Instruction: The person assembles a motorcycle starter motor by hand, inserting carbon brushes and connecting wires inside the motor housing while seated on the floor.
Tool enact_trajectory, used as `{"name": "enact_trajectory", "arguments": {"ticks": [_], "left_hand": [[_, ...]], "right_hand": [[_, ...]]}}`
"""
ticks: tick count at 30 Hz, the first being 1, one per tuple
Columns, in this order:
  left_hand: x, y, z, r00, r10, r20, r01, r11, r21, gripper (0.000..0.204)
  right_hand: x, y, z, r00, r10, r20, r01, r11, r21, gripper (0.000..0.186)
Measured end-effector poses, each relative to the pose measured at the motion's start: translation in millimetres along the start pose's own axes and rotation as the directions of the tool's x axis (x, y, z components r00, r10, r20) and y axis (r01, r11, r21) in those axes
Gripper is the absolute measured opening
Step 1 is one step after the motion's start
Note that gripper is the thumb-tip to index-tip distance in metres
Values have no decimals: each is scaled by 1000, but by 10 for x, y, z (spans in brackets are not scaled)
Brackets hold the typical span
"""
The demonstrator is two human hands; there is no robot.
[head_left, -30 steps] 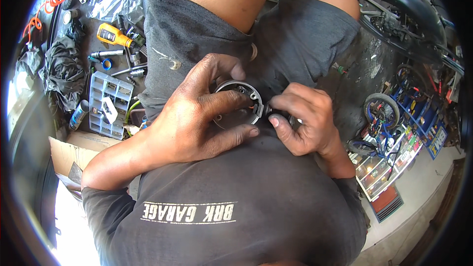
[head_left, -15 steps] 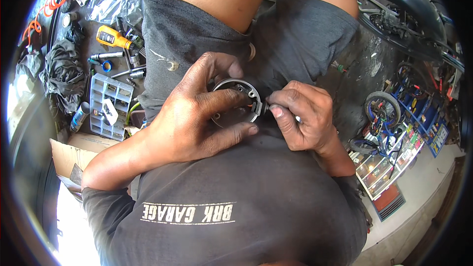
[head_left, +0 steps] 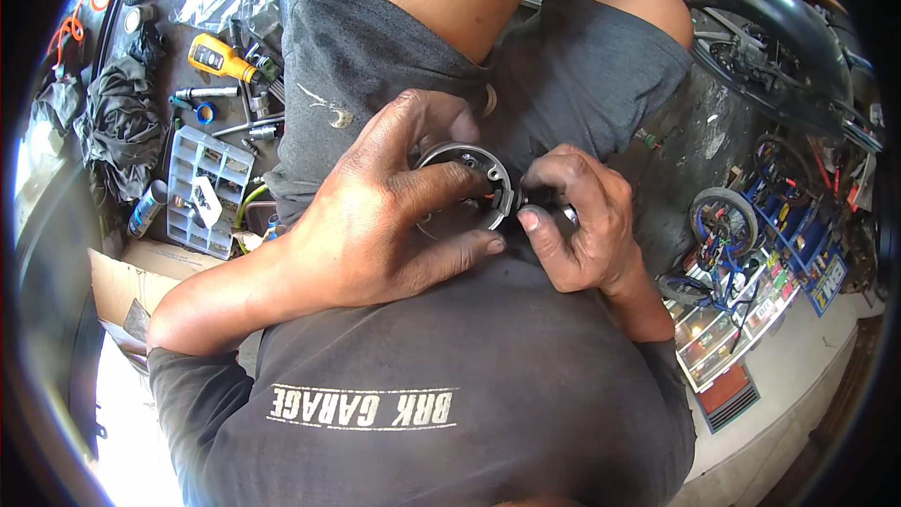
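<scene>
Two hands meet over the person's lap. Largest, the left hand (head_left: 375, 225) wraps its spread fingers around a round metal housing (head_left: 469, 183), cupping it against dark shorts (head_left: 375, 56). Just beside it, the right hand (head_left: 577, 225) pinches a small dark part (head_left: 537, 197) at the housing's rim.

Clear compartment box (head_left: 199, 190) left of the left hand (head_left: 375, 225); brown carton (head_left: 127, 286) below it; perhaps a blue sign (head_left: 828, 284) far right.
</scene>
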State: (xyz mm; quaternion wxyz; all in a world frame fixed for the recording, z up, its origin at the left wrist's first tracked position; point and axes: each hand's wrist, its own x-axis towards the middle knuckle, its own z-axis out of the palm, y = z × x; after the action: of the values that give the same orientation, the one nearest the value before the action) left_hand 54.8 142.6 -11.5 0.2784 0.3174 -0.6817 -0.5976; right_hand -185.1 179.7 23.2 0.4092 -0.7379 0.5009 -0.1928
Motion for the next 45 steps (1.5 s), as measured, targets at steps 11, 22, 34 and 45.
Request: {"name": "enact_trajectory", "arguments": {"ticks": [11, 22, 34, 45], "left_hand": [[-36, -48, 0, 1000, -23, 6, 24, 998, -51, 39], [-59, -35, -2, 997, -59, 45, 63, 994, -93, 35], [-47, -31, -3, 998, -49, 42, 51, 998, -48, 36], [0, -10, -19, 998, -34, 54, 33, 999, 13, 37]], "right_hand": [[-27, 18, 34, 998, 66, 9, -67, 985, 160, 6], [-34, 64, 55, 999, 36, -4, -35, 991, 126, 11], [12, -40, 39, 989, 146, -8, -144, 980, 140, 9], [9, -1, 46, 998, 56, -33, -52, 993, 105, 8]]}}
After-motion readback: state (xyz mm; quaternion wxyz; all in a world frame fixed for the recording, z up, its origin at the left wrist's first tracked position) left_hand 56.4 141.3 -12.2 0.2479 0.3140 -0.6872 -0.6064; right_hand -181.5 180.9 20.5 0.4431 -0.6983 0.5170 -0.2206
